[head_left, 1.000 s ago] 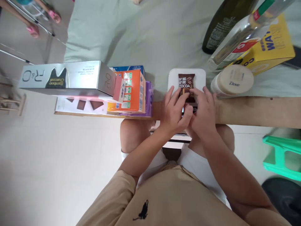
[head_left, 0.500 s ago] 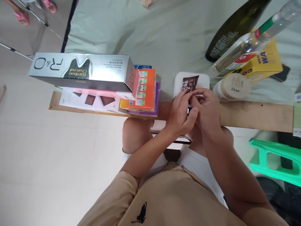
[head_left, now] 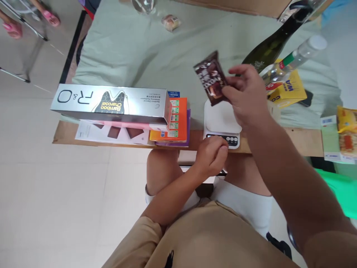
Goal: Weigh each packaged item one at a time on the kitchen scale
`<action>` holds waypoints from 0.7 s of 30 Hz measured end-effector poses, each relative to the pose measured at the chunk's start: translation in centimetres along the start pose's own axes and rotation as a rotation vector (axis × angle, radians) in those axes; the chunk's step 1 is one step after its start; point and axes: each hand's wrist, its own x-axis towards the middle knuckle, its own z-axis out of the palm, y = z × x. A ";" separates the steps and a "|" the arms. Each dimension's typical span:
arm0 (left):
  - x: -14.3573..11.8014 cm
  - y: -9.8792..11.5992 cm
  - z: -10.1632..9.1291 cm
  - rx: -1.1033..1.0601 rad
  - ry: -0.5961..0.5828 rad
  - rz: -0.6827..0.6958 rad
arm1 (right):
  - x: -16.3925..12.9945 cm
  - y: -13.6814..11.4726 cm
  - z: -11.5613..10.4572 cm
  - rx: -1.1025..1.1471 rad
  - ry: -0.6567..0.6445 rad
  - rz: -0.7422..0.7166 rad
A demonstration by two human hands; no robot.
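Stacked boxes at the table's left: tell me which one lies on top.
The long silver toothpaste box printed "R&O Bamboo Charcoal" lies on top, resting across the orange carton and the flat white and pink box, with a purple box at the bottom.

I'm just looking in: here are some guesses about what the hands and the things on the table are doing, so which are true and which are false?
1. The right hand holds a brown cocoa packet up above the white scale. True.
2. The left hand is curled at the scale's near edge, by its buttons. True.
3. The cocoa packet lies flat on the scale. False: it is lifted off, and the scale's top is bare.
4. The silver box stands upright by itself. False: it lies on its side on a stack of boxes.
5. A dark bottle stands on the green cloth beyond the right hand. True.
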 end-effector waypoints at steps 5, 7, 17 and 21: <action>0.2 -1.1 0.1 0.075 -0.186 0.052 | 3.9 -3.3 6.8 -0.135 -0.237 0.148; 0.1 -1.7 0.0 0.118 -0.217 0.035 | 4.3 -4.1 8.8 -0.178 -0.317 0.151; 0.1 -2.1 -0.5 0.109 -0.174 0.114 | 3.8 -5.3 7.1 -0.385 -0.409 -0.075; 0.1 -2.0 -0.3 0.114 -0.147 0.129 | -2.8 -1.7 -0.2 -0.160 -0.165 -0.100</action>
